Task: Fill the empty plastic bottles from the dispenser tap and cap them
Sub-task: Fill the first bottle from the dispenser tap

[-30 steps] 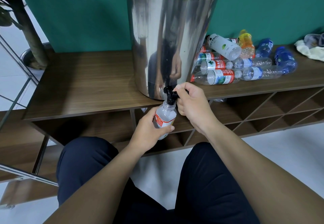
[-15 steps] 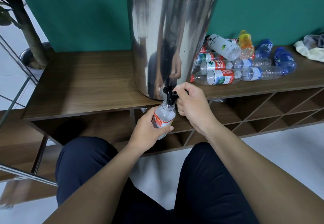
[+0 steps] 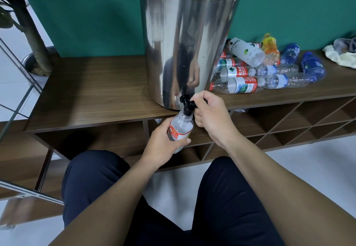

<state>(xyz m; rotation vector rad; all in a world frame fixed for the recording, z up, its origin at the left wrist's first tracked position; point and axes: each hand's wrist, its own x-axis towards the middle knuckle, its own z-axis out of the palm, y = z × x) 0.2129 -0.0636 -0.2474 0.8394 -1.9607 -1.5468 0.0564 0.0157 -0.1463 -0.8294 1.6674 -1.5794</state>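
**Bottle at tap**

Bottle (image 3: 180, 128) uncapped, mouth directly under black tap (image 3: 186, 105) of steel dispenser (image 3: 189, 43). Left hand (image 3: 163, 146) wrapped around bottle body. Right hand (image 3: 211, 115) fingers curled on tap lever. Empty bottles (image 3: 256, 72) heaped on wooden shelf (image 3: 96, 91), right of dispenser.

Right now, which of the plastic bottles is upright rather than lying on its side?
Only the red-labelled bottle that the left hand holds under the black tap. The other bottles lie piled on their sides on the shelf, right of the steel dispenser.
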